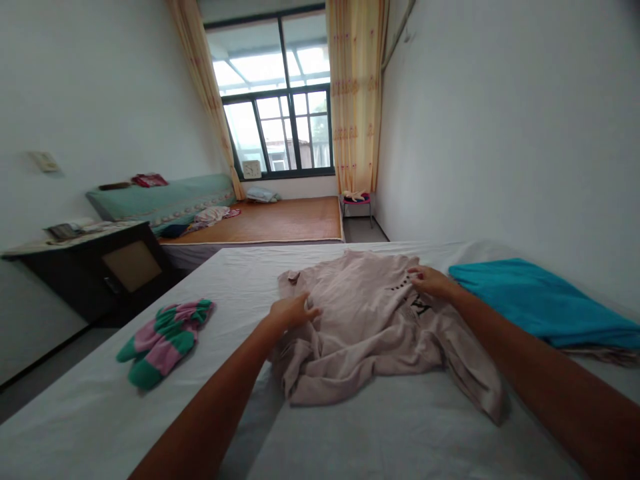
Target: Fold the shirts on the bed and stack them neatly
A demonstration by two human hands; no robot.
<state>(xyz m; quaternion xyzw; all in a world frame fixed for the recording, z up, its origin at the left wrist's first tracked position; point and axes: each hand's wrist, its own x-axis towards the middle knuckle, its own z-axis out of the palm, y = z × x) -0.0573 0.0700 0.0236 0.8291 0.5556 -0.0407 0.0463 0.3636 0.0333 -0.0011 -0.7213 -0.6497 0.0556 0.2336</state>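
Note:
A crumpled pale pink long-sleeved shirt (360, 313) with dark lettering lies spread on the white-sheeted bed (400, 433). At its left side, my left hand (291, 312) has its fingers closed on a fold of the cloth. My right hand (431, 281) pinches the shirt near its upper right, beside a row of dark dots. One sleeve trails toward me below my right forearm. Part of the shirt's left edge is hidden behind my left hand.
Pink-and-green striped socks (167, 340) lie at left on the bed, and a folded blue cloth (535, 300) at right. Beyond are a second bed (285, 217), a dark cabinet (100, 267) and a small stool (357, 200) by the window.

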